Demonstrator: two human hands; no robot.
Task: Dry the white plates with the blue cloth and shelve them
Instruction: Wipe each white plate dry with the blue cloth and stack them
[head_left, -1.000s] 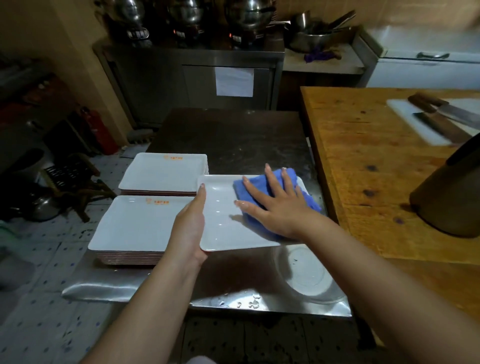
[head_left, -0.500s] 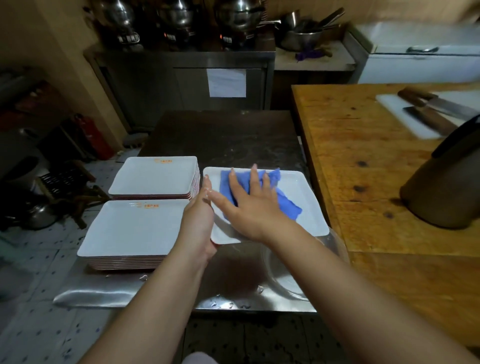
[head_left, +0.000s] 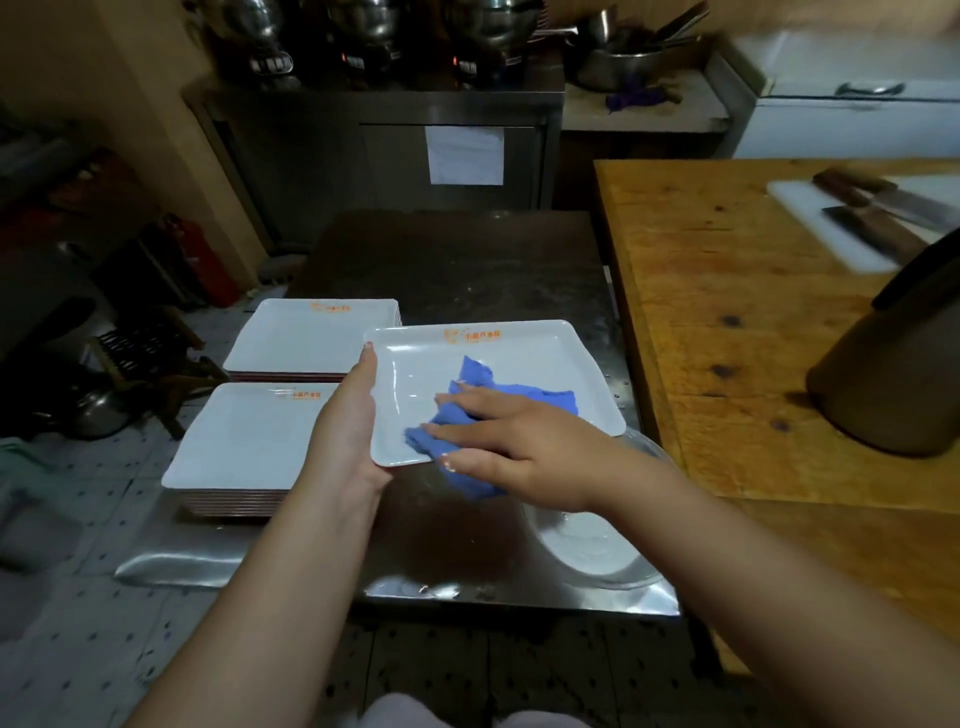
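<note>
Gripping the left edge of the white plate (head_left: 483, 358), the left hand (head_left: 345, 421) holds it just above the steel table (head_left: 467, 260), thumb along the rim and fingers hidden beneath. The right hand (head_left: 519, 447) lies flat on the blue cloth (head_left: 498, 400), fingers spread and straight, pressing it onto the plate's near corner; part of the cloth spills over the near edge under the palm. The step in hand looks like wiping the plate's upper face, so drying is under way and shelving is not yet begun. Two stacks of white plates (head_left: 260, 436) sit on the left side of the table, just beside the held plate; whether those are dried or waiting cannot be told. A clear bowl (head_left: 592, 551) stands below the right forearm at the table's near edge. The next move probably calls for sweeping the cloth across the remaining face and rim, perhaps turning the plate to reach its underside, while the left grip stays firm so the wet plate does not slip.
</note>
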